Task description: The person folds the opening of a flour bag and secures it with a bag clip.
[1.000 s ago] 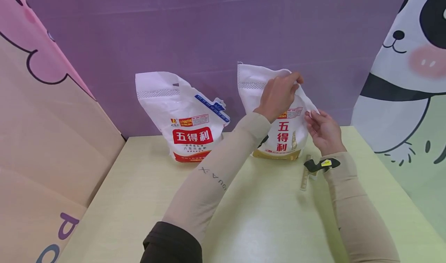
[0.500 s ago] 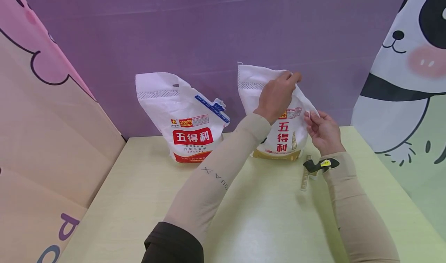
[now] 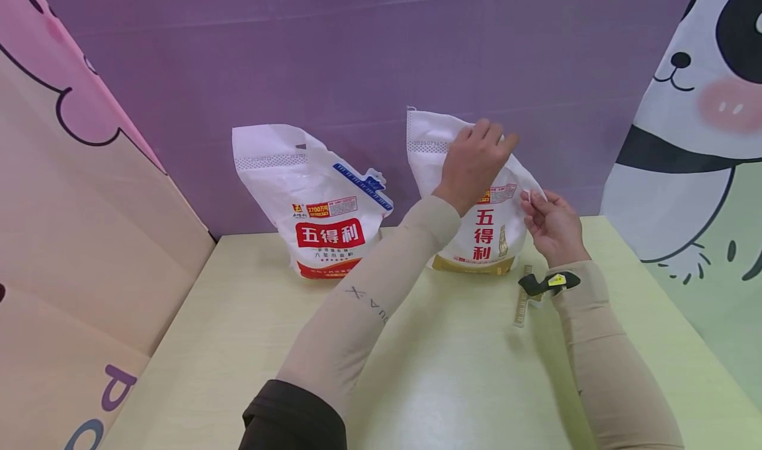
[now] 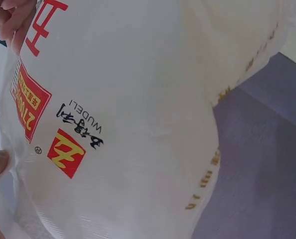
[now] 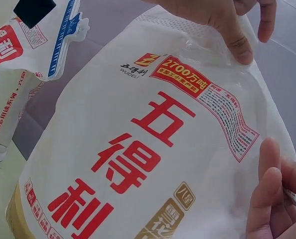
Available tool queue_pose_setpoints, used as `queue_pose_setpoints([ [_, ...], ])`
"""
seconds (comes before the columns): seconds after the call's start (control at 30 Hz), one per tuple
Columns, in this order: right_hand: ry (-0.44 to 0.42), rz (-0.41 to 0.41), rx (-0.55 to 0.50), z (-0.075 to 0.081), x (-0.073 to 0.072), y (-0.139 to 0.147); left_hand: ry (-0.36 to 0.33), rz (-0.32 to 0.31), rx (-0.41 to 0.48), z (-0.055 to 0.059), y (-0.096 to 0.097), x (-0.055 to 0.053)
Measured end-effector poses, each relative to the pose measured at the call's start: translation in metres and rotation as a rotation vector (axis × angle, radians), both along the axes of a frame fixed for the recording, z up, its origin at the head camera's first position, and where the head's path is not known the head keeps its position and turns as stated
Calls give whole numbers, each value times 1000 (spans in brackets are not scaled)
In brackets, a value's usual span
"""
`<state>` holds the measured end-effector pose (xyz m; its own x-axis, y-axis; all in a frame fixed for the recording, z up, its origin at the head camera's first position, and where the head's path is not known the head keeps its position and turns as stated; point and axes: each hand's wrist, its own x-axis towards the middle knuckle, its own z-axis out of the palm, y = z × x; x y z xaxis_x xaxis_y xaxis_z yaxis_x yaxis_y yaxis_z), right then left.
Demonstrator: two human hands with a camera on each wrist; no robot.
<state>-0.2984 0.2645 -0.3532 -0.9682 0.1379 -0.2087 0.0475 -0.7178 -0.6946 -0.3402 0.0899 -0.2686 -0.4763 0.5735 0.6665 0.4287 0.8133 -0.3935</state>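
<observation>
From my remote seat, the head view puts the gold-based bag [image 3: 483, 235] at 3 o'clock, standing on the table [image 3: 464, 397] before the purple backdrop [image 3: 333, 59]. I have the left hand [image 3: 474, 164] across its face, at the bag's 1 o'clock rim; the right wrist view shows the thumb lying on the white front, but I cannot tell whether the bent fingers clamp the bag or merely touch it. My right hand [image 3: 553, 228] sits at the bag's 3 o'clock edge, thumb and fingers pinching the white material. A gold strip [image 3: 521, 301] lies at its 5 o'clock, near my right wrist. At its 9 o'clock, well apart from my right hand, stands the red-based bag [image 3: 329, 233], a blue strip [image 3: 363, 185] along its 2 o'clock edge.
</observation>
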Motion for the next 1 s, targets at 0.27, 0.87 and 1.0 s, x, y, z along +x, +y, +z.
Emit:
queue_pose_setpoints([
  [0.27, 4, 6, -7, -1, 2, 1, 4, 18, -154, 2, 9, 6],
  [0.87, 8, 19, -13, -2, 1, 3, -300, 116, -330, 21, 13, 3],
  [1.0, 12, 21, -18, -2, 1, 3, -305, 120, -340, 21, 11, 1],
])
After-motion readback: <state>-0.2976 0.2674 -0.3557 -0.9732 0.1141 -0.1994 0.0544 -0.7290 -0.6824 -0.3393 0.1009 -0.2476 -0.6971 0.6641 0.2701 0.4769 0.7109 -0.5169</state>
